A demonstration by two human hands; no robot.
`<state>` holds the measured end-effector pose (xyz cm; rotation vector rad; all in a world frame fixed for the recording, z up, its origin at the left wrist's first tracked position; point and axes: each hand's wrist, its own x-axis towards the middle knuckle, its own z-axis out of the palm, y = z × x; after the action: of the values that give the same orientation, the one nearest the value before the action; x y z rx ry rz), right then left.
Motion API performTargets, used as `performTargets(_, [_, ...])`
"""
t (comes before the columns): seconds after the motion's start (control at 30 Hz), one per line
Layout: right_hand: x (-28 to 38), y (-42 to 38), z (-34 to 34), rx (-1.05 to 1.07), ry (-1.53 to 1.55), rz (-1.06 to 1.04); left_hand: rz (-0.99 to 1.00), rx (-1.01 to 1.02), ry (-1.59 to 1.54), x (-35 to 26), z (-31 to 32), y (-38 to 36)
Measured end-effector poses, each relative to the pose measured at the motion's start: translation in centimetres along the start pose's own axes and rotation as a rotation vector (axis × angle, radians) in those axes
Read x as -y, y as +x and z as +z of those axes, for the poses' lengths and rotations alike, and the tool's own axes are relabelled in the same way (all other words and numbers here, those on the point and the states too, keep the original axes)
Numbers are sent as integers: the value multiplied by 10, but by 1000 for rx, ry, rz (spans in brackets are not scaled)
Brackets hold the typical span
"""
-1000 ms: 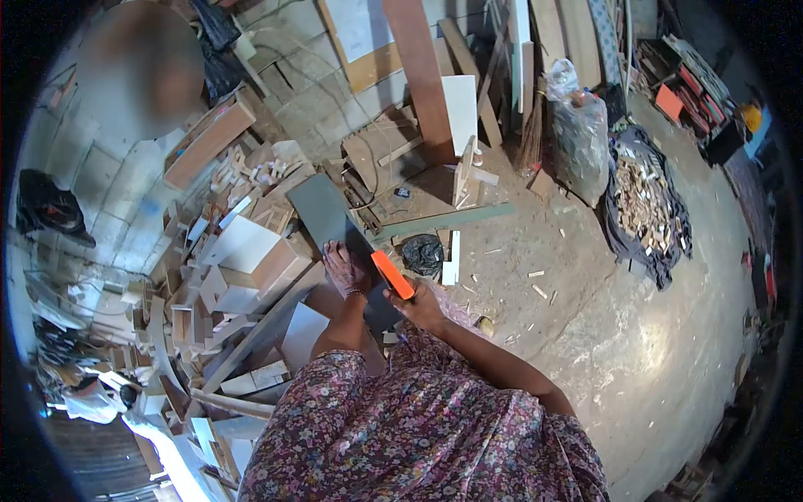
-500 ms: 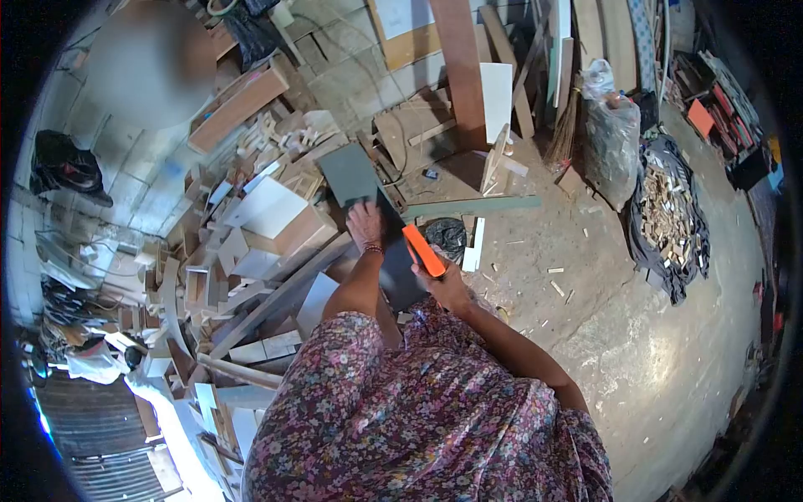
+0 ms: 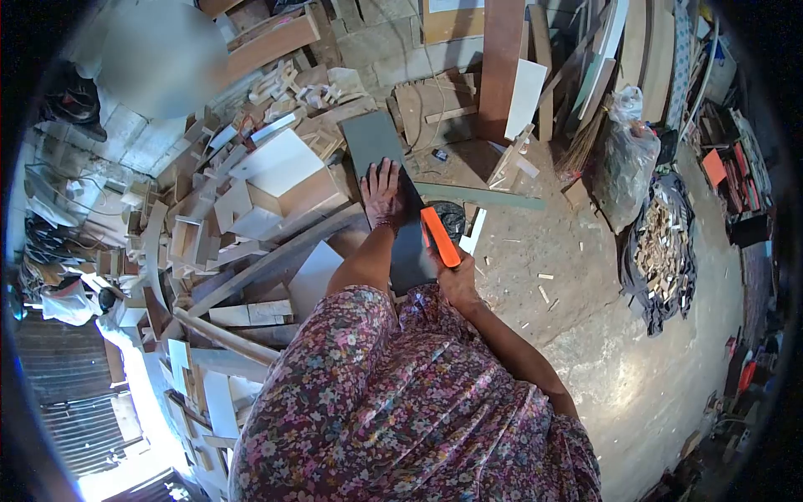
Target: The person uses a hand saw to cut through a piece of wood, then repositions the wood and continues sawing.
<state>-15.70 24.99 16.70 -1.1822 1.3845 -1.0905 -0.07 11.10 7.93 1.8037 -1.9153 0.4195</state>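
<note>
A long dark grey board (image 3: 374,142) stretches away from my lap in the middle of the head view. My left hand (image 3: 383,191) lies flat on top of it, palm down with fingers spread. At the board's right edge, my right hand (image 3: 460,283) wraps around the near end of a long, blocky orange hand tool (image 3: 439,238). The tool points forward and a little left, and its exact kind does not show. A narrow grey-green strip (image 3: 493,197) lies on the floor beyond the tool, beside a black plastic bag (image 3: 450,219).
Wood offcuts and a white-faced box (image 3: 280,167) pile up on my left. Tall planks (image 3: 503,67) lean on the back wall, near a broom (image 3: 577,155) and a clear plastic sack (image 3: 627,171). A dark cloth (image 3: 662,251) holds wood scraps at right. Another person (image 3: 163,58) is at upper left.
My left hand has spread its fingers flatter on the board. The orange tool, still in my right hand, sits slightly nearer the board's edge. The whole view has shifted with my head.
</note>
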Motion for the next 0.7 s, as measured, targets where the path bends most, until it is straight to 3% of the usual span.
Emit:
performTargets(0.2, [0,7,-2,14,-58,11,-37,93,88,0,-1,2])
performTargets(0.33, [4,1,-1,18,53,-48,-65,41,21,2,3,-2])
performTargets(0.43, [7,4,-1,42,-43,22,-58,126,120,6,4,0])
performTargets(0.6, [-8,12,3,-9,6,-59,-11,-55,133,7,6,17])
performTargets(0.67, [-3,15,3,-36,-26,-100,-167,389,116,1,-12,41])
performTargets(0.7, [-1,17,2,-36,-26,-104,-167,385,116,4,-11,49])
